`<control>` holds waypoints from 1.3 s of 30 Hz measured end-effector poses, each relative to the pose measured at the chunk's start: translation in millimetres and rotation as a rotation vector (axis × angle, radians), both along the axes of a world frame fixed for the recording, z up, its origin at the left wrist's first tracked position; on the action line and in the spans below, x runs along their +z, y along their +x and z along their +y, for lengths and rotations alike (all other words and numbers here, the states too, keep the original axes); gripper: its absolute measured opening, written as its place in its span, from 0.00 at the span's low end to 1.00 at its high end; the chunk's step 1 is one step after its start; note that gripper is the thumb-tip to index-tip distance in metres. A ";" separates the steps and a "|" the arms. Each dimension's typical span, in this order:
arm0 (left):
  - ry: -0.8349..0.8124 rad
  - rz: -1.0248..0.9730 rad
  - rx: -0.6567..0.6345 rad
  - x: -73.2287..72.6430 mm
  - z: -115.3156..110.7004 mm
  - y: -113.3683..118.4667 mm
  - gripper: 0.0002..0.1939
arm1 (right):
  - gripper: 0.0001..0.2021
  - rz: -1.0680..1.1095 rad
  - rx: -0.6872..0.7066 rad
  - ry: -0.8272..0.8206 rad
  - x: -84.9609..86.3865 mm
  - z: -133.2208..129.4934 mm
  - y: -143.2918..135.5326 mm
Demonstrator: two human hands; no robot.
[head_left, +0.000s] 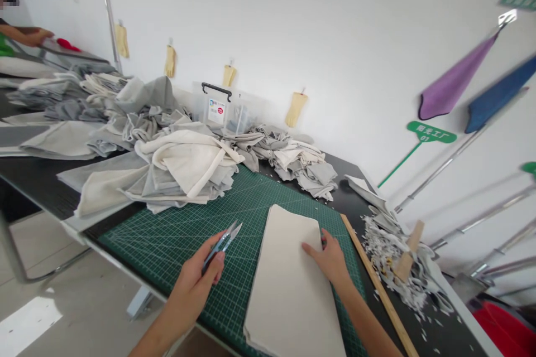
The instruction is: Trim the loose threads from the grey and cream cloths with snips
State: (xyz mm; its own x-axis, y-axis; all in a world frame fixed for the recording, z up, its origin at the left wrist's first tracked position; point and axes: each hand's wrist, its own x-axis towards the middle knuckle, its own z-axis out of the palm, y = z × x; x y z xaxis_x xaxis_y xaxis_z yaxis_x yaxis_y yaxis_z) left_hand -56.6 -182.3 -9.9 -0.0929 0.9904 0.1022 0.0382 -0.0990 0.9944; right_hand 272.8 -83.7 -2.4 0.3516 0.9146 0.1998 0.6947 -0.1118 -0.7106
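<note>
My left hand (200,270) is closed around a pair of small blue thread snips (220,245), whose pointed blades are apart and face up and away over the green cutting mat (167,245). A long, cream-coloured folded cloth stack (293,284) lies on the mat in front of me. At its right edge is my right hand (329,259), thumb on top of the cloth and fingers at the side, gripping the edge near the far right corner.
Heaped grey and cream cloths (188,167) cover the left; more cloths (293,156) lie behind. A clear bin (215,109) stands near the wall. Right: wooden strip (377,284), scraps (393,256), wooden tool (408,256). Another person's arm (29,36) is far left.
</note>
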 end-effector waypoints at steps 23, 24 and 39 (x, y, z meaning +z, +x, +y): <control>-0.032 0.063 0.123 -0.2 -1.1 -13.1 0.26 | 0.17 0.685 0.024 0.150 168.0 9.6 -25.2; -0.029 0.074 0.126 -0.5 -1.2 -13.2 0.26 | 0.17 0.677 0.030 0.169 172.8 10.7 -27.0; -0.034 0.111 0.150 -1.9 1.5 -14.2 0.25 | 0.30 0.883 0.008 -0.091 148.2 19.3 -54.6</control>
